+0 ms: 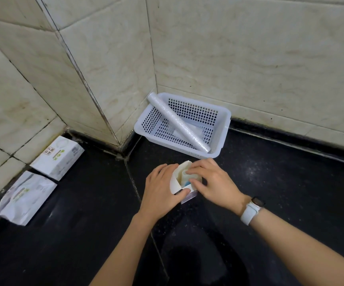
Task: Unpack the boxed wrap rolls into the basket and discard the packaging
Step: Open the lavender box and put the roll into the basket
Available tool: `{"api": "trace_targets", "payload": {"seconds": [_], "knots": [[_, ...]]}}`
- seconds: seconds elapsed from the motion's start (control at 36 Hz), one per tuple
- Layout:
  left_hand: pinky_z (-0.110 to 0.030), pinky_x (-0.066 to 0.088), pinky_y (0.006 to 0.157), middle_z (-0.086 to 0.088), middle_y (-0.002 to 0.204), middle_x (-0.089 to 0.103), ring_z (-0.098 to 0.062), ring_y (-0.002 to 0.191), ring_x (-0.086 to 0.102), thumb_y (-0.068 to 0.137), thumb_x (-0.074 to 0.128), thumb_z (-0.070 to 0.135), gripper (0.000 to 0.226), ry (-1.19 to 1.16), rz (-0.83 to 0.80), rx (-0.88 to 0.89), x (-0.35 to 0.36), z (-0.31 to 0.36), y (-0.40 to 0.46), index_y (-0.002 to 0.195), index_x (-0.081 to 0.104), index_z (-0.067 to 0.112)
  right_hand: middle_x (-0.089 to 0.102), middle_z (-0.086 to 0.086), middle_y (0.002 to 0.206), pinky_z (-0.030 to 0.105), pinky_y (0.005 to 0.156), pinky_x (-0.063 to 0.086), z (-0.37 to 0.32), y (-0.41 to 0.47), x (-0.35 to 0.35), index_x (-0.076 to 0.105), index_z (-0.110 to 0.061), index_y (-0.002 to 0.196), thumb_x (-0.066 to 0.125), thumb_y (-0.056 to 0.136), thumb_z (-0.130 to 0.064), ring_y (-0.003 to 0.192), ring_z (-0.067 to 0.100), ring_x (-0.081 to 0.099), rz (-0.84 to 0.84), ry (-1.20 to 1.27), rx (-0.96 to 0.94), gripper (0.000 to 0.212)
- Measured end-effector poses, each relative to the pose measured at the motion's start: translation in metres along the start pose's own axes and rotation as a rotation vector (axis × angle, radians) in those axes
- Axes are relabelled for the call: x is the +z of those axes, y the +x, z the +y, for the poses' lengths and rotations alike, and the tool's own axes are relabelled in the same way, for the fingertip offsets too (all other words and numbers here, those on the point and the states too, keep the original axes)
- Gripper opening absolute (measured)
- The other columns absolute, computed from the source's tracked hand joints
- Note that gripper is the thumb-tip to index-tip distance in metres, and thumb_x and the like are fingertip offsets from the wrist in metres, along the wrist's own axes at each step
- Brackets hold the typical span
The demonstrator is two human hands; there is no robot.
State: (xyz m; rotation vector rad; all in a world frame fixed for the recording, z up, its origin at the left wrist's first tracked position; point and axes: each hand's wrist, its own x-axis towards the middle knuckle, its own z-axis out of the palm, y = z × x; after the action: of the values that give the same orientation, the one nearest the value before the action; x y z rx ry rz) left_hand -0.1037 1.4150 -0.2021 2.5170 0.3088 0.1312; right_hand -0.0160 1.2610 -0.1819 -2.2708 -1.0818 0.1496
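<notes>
A white perforated basket [221, 129] stands in the corner where the black counter meets the tiled walls. A long clear wrap roll [177, 122] lies diagonally in it, its upper end resting over the back left rim. A flat white item lies beneath it on the basket floor. Just in front of the basket, my left hand [160, 188] grips the side of a small open white box [176, 182]. My right hand [210, 180] has its fingers on a pale rolled item [184, 173] sticking out of the box's open top.
Two white tissue packs lie at the left against the wall, one [57, 157] farther back and one [25, 198] nearer. Tiled walls close off the back and left. A white watch sits on my right wrist [250, 210]. Black counter stretches right and toward me.
</notes>
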Motion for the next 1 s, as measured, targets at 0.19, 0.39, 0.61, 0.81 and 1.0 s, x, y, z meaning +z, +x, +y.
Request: {"api": "trace_targets", "payload": {"seconds": [0.19, 0.39, 0.61, 0.81, 1.0], "knots": [[-0.029, 0.026, 0.111, 0.013, 0.138, 0.041, -0.006, 0.129, 0.033, 0.07, 0.074, 0.038, 0.082, -0.186, -0.07, -0.081, -0.009, 0.012, -0.002, 0.138, 0.03, 0.025, 0.066, -0.005, 0.087, 0.033, 0.068, 0.042, -0.014, 0.033, -0.021, 0.062, -0.031, 0.102, 0.055, 0.078, -0.05, 0.09, 0.018, 0.048, -0.329, -0.357, 0.049, 0.032], [-0.032, 0.028, 0.112, 0.017, 0.137, 0.045, -0.003, 0.125, 0.036, 0.067, 0.077, 0.041, 0.093, -0.244, -0.095, -0.1, -0.012, 0.014, -0.004, 0.141, 0.023, 0.027, 0.066, -0.002, 0.085, 0.03, 0.064, 0.039, -0.022, 0.04, -0.018, 0.063, -0.025, 0.103, 0.06, 0.074, -0.058, 0.086, 0.021, 0.061, -0.376, -0.473, 0.099, 0.044], [-0.022, 0.021, 0.108, 0.024, 0.128, 0.033, 0.002, 0.12, 0.029, 0.07, 0.077, 0.039, 0.09, -0.169, -0.128, -0.028, -0.01, 0.022, -0.01, 0.142, 0.023, 0.027, 0.068, -0.003, 0.095, 0.03, 0.066, 0.039, -0.019, 0.044, -0.017, 0.063, -0.028, 0.11, 0.06, 0.076, -0.057, 0.086, 0.02, 0.061, -0.625, -0.495, 0.177, 0.044], [-0.021, 0.019, 0.109, 0.046, 0.113, 0.016, 0.004, 0.122, 0.029, 0.07, 0.076, 0.042, 0.09, -0.14, -0.12, -0.001, -0.011, 0.014, -0.011, 0.142, 0.025, 0.025, 0.053, -0.003, 0.074, 0.032, 0.062, 0.037, -0.024, 0.035, -0.012, 0.063, -0.025, 0.104, 0.047, 0.086, -0.038, 0.07, 0.022, 0.053, -0.541, -0.552, 0.025, 0.027], [-0.021, 0.02, 0.11, 0.031, 0.134, 0.031, 0.002, 0.127, 0.029, 0.071, 0.075, 0.04, 0.086, -0.171, -0.091, 0.02, -0.006, 0.017, -0.007, 0.141, 0.028, 0.026, 0.066, 0.002, 0.089, 0.032, 0.064, 0.036, -0.017, 0.032, -0.011, 0.062, -0.029, 0.104, 0.05, 0.088, -0.038, 0.077, 0.023, 0.056, -0.514, -0.503, 0.039, 0.022]]}}
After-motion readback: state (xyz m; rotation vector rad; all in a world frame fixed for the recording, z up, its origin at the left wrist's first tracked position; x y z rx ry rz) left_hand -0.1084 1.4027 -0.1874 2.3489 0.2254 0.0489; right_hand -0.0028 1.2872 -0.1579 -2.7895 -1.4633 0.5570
